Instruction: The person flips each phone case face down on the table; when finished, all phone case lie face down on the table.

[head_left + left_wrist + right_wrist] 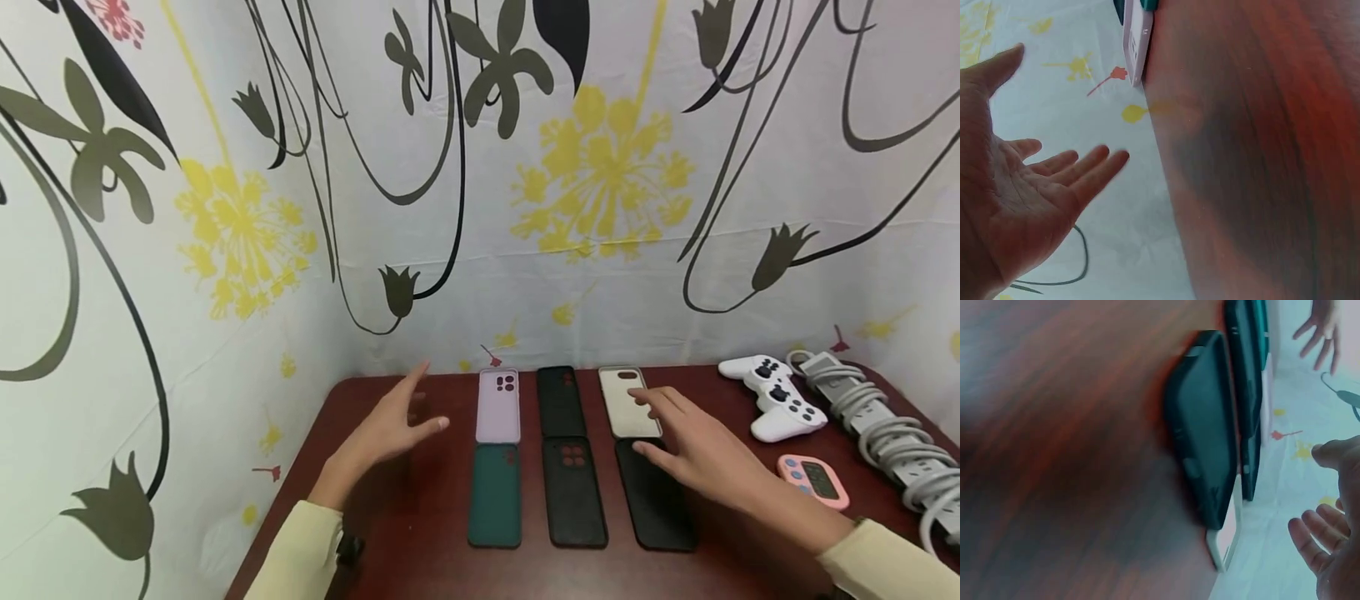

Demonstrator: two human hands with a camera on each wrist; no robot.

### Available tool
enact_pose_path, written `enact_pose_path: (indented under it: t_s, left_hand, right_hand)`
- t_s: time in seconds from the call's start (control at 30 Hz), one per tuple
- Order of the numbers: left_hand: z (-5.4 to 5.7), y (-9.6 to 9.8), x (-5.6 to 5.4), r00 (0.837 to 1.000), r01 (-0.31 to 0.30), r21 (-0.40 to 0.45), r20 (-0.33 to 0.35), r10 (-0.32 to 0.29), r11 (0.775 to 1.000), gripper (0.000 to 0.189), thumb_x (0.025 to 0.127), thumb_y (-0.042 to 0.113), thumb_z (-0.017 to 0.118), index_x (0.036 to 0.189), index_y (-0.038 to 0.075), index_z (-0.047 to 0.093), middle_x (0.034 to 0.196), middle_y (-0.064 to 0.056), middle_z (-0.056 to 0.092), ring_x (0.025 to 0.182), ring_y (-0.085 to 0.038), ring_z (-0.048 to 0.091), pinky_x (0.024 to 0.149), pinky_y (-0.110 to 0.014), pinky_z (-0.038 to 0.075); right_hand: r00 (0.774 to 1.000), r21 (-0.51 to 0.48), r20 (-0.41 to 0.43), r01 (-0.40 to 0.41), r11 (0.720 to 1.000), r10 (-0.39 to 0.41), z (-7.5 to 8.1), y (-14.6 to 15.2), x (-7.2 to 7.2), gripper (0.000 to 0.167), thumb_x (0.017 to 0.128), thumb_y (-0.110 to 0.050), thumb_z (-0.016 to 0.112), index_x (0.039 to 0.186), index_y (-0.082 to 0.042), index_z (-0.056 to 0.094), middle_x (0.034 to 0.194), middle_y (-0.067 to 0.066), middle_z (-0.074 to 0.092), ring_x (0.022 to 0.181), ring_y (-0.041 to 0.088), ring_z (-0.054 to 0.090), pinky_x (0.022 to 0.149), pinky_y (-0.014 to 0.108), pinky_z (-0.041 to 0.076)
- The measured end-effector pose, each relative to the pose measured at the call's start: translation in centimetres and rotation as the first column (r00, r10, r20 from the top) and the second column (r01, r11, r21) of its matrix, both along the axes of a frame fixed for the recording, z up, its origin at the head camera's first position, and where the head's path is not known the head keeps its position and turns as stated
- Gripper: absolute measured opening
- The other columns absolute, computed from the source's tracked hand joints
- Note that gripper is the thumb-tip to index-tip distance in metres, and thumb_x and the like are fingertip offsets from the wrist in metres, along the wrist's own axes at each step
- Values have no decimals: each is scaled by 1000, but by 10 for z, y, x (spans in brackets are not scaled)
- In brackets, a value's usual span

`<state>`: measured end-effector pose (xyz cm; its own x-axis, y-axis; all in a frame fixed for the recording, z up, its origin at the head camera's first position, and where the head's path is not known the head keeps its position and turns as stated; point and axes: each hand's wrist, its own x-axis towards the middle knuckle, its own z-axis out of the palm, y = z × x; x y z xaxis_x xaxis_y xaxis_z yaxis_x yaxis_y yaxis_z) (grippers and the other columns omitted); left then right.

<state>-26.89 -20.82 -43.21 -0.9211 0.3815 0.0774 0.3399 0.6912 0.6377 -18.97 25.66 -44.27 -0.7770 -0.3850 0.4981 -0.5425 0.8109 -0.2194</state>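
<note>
Several phone cases lie in two rows on the table. In the left column a lilac case (497, 412) sits behind a teal case (495, 500). The middle column has a black case (559, 408) behind another black case (576, 508). At the right, a cream case (621, 412) lies behind a black case (651, 508) whose hollow inner side shows in the right wrist view. My left hand (386, 427), fingers spread, hovers left of the lilac case and holds nothing. Over the right column, my right hand (697, 446) is held with relaxed fingers, overlapping the cream case in the head view.
A white game controller (776, 400) lies at the back right. In front of it is a pink digital timer (813, 482). Along the right edge runs a power strip (873, 417) wrapped in grey cord. A patterned cloth (480, 208) hangs behind and beside the dark red table (420, 517).
</note>
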Motion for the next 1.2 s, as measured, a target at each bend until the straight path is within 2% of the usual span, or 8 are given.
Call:
enact_pose_path:
  t_s: [0.23, 0.37, 0.47, 0.6, 0.77, 0.9, 1.03, 1.2]
  left_hand:
    - [-14, 10, -24, 993, -29, 94, 116, 18, 995, 103, 92, 45, 83, 171, 26, 19, 167, -13, 42, 135, -29, 64, 111, -56, 55]
    - [-19, 13, -38, 961, -33, 224, 274, -30, 974, 98, 96, 32, 81, 170, 17, 20, 164, -19, 44, 129, -33, 67, 102, -50, 62]
    - [-21, 14, -53, 925, -68, 315, 376, -59, 947, 89, 99, 22, 78, 168, 8, 24, 159, -25, 48, 122, -36, 71, 97, -48, 64]
    - [-23, 16, -70, 895, -130, 365, 444, -50, 922, 72, 101, 17, 74, 161, 2, 39, 146, -26, 61, 114, -33, 75, 94, -44, 65]
    - [-30, 22, -82, 872, -180, 406, 488, -46, 896, 59, 102, 14, 72, 153, -2, 48, 139, -27, 66, 115, -33, 74, 93, -45, 66]
    - [-36, 32, -86, 864, -196, 420, 502, -47, 886, 54, 102, 14, 71, 150, -2, 52, 138, -27, 67, 112, -31, 75, 92, -45, 66]
    - [-40, 43, -88, 861, -208, 418, 508, -37, 884, 52, 102, 13, 71, 149, -1, 54, 136, -26, 69, 108, -29, 76, 90, -45, 67]
    - [-42, 52, -92, 871, -251, 395, 491, 27, 884, 47, 101, 13, 73, 144, 0, 59, 127, -23, 74, 103, -28, 77, 82, -43, 68]
  right_hand:
    - [983, -235, 154, -58, 970, 96, -8, -31, -28, 69, 91, -11, 84, 152, -10, 52, 128, 11, 68, 104, 26, 73, 74, 34, 64]
    - [957, -351, 260, -28, 936, 126, -15, -50, -40, 64, 93, -10, 82, 150, -11, 53, 126, 11, 69, 106, 26, 72, 79, 34, 64]
    - [929, -437, 336, 10, 899, 153, -21, -62, -49, 58, 96, -15, 80, 148, -11, 55, 126, 13, 69, 107, 25, 71, 83, 32, 63]
    - [878, -546, 433, 74, 834, 205, -26, -75, -61, 55, 99, -21, 77, 148, -7, 56, 129, 19, 68, 106, 25, 73, 83, 32, 64]
    - [802, -640, 526, 153, 753, 284, -28, -92, -78, 56, 102, -21, 73, 150, 0, 54, 129, 25, 67, 106, 35, 75, 80, 38, 67]
    - [766, -669, 567, 215, 712, 301, -31, -106, -90, 54, 102, -13, 71, 150, 4, 52, 128, 27, 68, 108, 39, 75, 81, 39, 68]
    - [751, -644, 606, 271, 715, 261, -32, -121, -101, 51, 101, -6, 70, 148, 5, 54, 125, 27, 71, 103, 33, 78, 84, 41, 68]
    - [758, -571, 628, 294, 766, 177, -33, -137, -114, 45, 98, -7, 73, 140, 4, 62, 114, 21, 77, 85, 25, 81, 78, 39, 68]
